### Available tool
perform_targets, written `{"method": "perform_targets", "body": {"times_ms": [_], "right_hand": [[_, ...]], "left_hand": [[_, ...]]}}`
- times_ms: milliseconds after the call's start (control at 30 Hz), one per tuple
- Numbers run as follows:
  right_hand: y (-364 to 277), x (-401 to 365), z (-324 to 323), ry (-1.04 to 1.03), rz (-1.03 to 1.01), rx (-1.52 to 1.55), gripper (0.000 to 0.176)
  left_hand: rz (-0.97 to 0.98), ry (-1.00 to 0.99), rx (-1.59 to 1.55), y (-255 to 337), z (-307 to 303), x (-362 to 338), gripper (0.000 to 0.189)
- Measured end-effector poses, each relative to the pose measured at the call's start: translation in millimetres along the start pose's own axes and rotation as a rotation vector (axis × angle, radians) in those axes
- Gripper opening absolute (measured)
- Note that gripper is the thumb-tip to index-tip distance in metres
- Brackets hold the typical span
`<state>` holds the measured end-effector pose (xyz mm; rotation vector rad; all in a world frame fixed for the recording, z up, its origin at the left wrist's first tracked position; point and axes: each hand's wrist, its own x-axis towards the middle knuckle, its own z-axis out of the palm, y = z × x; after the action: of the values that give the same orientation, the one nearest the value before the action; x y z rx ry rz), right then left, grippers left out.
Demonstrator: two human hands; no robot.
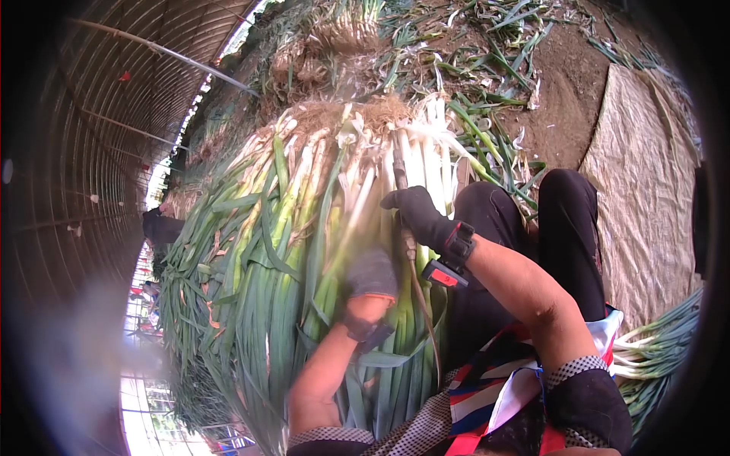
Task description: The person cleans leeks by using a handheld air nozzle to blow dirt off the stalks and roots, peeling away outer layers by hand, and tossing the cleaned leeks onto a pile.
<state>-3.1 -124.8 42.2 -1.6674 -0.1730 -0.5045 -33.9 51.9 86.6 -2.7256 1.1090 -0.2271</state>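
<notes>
Evidently, a slim tool point(411, 247) with a trailing hose point(428, 323) is gripped by the gloved right hand point(420, 216), over the long green-and-white stalks point(283, 228), which are spread in a broad layer with their roots point(315, 116) turned away from the body. Whether anything is held by the blurred left hand point(370, 273) cannot be told. Stalks are probably best parted gently, with that hand clear of the tool's tip.

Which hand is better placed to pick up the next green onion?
Probably the left hand: it is over the green onions, though blur hides any grip. The right hand is occupied, holding a thin tool.
</notes>
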Motion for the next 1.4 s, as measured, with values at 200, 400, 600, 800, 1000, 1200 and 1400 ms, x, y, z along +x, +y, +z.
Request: {"method": "perform_targets", "body": {"times_ms": [200,400,600,800,1000,1200,1400], "right_hand": [[-25.1,-33.8,3.7,-0.080,0.056,0.143,0.014],[-103.8,-77.5,1.2,-0.134,0.680,0.657,0.015],[-80.2,-96.3,19.9,-0.084,0.602,0.633,0.012],[-2.5,-39.4,12.0,-0.127,0.162,0.232,0.013],[-27.0,-15.5,-11.8,-0.180,0.247,0.215,0.021],[-19.8,-23.9,-9.7,-0.111,0.081,0.221,0.014],[-51.3,-31.5,-1.7,0.348,0.546,0.602,0.015]], "left_hand": [[-0.273,-0.033,-0.156,-40.6,-67.2,34.1,0.039],[-0.331,-0.136,-0.245,-54.7,-95.6,51.6,0.047],[-0.451,-0.139,-0.950,-36.8,-78.7,30.7,0.034],[-0.423,-0.366,-1.137,-38.5,-6.8,-27.6,0.029],[-0.429,-0.379,-1.204,-26.6,16.8,-19.6,0.027],[-0.290,-0.333,-0.987,-18.3,12.4,-10.2,0.026],[0.103,-0.218,-0.474,-17.4,32.9,-6.2,0.025]]}}
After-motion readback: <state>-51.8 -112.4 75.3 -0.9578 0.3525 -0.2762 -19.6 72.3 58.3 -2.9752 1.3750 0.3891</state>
